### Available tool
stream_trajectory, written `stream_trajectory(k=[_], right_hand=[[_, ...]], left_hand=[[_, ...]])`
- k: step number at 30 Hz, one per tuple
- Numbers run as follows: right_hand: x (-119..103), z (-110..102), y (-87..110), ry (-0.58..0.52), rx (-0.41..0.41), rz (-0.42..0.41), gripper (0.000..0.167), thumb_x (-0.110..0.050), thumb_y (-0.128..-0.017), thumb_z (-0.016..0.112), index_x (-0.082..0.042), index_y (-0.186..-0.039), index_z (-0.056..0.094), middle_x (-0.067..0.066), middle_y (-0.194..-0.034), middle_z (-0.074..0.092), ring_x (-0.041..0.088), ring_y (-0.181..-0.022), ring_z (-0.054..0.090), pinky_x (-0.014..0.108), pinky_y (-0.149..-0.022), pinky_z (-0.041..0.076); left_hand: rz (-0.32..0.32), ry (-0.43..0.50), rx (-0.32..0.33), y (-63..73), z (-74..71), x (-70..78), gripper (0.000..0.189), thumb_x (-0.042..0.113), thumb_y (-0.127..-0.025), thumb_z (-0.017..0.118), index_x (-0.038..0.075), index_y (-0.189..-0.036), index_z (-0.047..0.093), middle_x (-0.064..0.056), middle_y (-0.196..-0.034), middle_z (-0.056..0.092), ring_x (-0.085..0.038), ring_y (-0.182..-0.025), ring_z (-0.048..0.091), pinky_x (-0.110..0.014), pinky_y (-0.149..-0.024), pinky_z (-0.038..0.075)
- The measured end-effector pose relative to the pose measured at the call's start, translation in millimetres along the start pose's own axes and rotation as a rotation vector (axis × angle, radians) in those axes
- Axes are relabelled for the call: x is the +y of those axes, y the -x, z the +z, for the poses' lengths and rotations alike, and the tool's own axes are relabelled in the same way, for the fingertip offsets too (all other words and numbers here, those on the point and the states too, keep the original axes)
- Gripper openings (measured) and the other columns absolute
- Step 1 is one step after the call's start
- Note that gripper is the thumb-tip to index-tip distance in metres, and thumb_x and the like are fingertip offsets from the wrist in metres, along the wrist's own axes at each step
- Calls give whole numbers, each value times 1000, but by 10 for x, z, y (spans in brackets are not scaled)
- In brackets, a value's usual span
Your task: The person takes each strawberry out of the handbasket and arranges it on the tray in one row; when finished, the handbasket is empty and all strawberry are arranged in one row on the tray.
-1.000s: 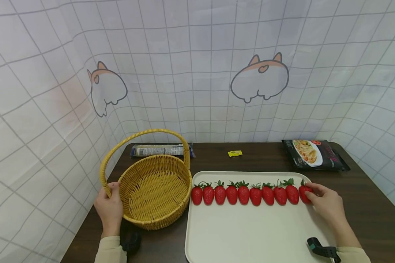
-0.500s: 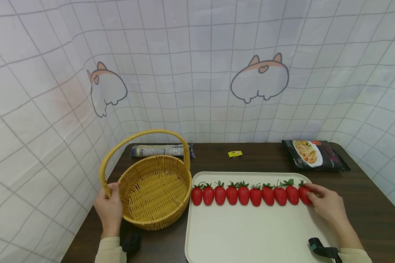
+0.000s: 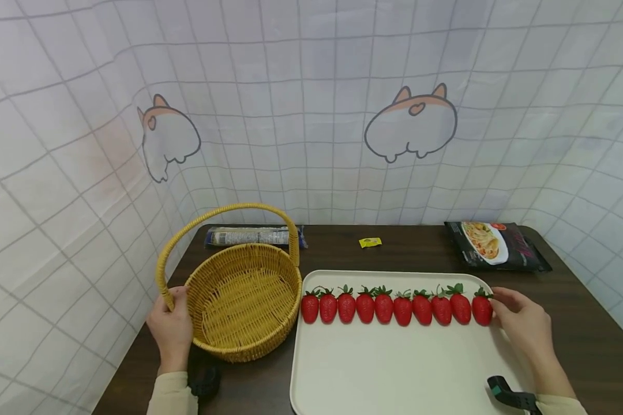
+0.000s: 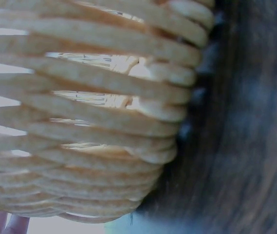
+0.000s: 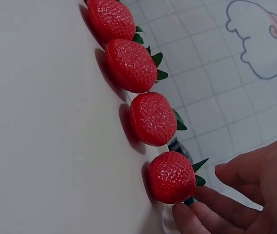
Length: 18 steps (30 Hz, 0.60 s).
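Note:
At the left, the left hand (image 3: 172,328) grips the lower end of the arched handle (image 3: 162,271) of a yellow woven basket (image 3: 244,350). In the left wrist view the basket's slatted wall (image 4: 89,122) fills most of the picture, and only fingertips (image 4: 4,223) show. Strawberries (image 3: 366,308) with green leaves stand in one row along the far side of a white tray (image 3: 384,369). Beside the rightmost strawberry (image 5: 171,178) is the right hand (image 5: 260,190). Its thumb stands apart from the fruit, while the other fingertips lie close by it, possibly touching.
A clear packet with blue ends (image 3: 254,237) lies behind the basket. A small yellow wrapper (image 3: 370,242) rests on the dark table (image 3: 405,253) behind the tray. At the back right lies a black food packet (image 3: 498,246). Gridded white cloth (image 3: 301,115) surrounds the table.
The right hand has let go of the rightmost strawberry and moved slightly right, with its thumb away from the fruit. The left hand keeps its hold on the basket handle.

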State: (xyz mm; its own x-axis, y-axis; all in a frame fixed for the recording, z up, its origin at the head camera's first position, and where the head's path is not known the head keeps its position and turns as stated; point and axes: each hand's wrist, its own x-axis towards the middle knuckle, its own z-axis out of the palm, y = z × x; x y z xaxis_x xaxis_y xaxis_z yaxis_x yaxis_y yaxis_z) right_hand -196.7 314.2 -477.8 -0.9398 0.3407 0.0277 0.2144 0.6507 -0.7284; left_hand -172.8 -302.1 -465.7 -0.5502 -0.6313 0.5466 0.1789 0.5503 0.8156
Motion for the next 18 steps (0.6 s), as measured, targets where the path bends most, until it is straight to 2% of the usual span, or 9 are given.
stream_trajectory(k=[3, 6, 9, 11, 13, 16, 17, 18], right_hand=[[-20, 7, -2, -9, 26, -12, 40, -24, -99, 53, -1, -132, 57, 27, -125, 60, 17, -75, 65, 18, -54, 49], [-26, 7, 8, -19, 50, -25, 39, -24, -99, 53, -1, -131, 58, 26, -123, 61, 13, -72, 64, 18, -54, 49], [-39, 12, 35, 0, 81, -39, 38, -23, -99, 52, -3, -130, 59, 25, -122, 62, 19, -80, 63, 20, -56, 48], [-75, 16, 59, 20, 94, -60, 37, -21, -99, 52, -4, -130, 59, 24, -121, 62, 26, -89, 61, 25, -59, 47], [-130, 21, 82, 45, 103, -100, 36, -20, -98, 52, -5, -130, 60, 24, -118, 63, 31, -91, 56, 29, -58, 45], [-263, 29, 130, 42, 89, -183, 34, -20, -98, 53, -6, -128, 61, 25, -115, 63, 36, -92, 56, 30, -56, 45], [-312, 31, 146, 29, 73, -211, 34, -21, -99, 54, -6, -128, 61, 25, -114, 64, 37, -93, 58, 29, -56, 46], [-368, 34, 160, 16, 53, -237, 34, -22, -99, 54, -7, -128, 61, 24, -112, 65, 32, -90, 60, 28, -53, 46]], left_hand=[[-5, 7, 3, -6, -2, -5, 38, 31, -98, 59, -4, -92, 73, 33, -78, 57, 5, -64, 50, -21, -65, 37], [-6, 3, 7, -7, -3, -6, 37, 30, -98, 60, -4, -92, 73, 30, -78, 58, 4, -63, 49, -21, -65, 36], [7, -4, 7, -5, -3, -2, 32, 25, -98, 60, -4, -91, 72, 15, -82, 66, 4, -66, 49, -20, -65, 36], [8, 24, 5, -4, -8, 21, 28, 21, -98, 61, -5, -94, 69, 2, -94, 69, 4, -75, 53, -17, -68, 39], [6, 65, 15, -5, -27, 80, 24, 17, -96, 63, -6, -101, 65, -7, -109, 68, 2, -87, 56, -16, -74, 40], [30, 148, 36, -25, -77, 228, 31, 12, -92, 66, -1, -119, 56, -7, -134, 56, -5, -112, 54, -19, -93, 39], [62, 165, 46, -34, -95, 291, 39, 12, -91, 66, 2, -125, 53, -5, -139, 52, -10, -119, 51, -22, -98, 38], [107, 187, 65, -30, -116, 424, 43, 10, -89, 66, 1, -128, 50, -6, -143, 48, -14, -125, 47, -24, -103, 34]])
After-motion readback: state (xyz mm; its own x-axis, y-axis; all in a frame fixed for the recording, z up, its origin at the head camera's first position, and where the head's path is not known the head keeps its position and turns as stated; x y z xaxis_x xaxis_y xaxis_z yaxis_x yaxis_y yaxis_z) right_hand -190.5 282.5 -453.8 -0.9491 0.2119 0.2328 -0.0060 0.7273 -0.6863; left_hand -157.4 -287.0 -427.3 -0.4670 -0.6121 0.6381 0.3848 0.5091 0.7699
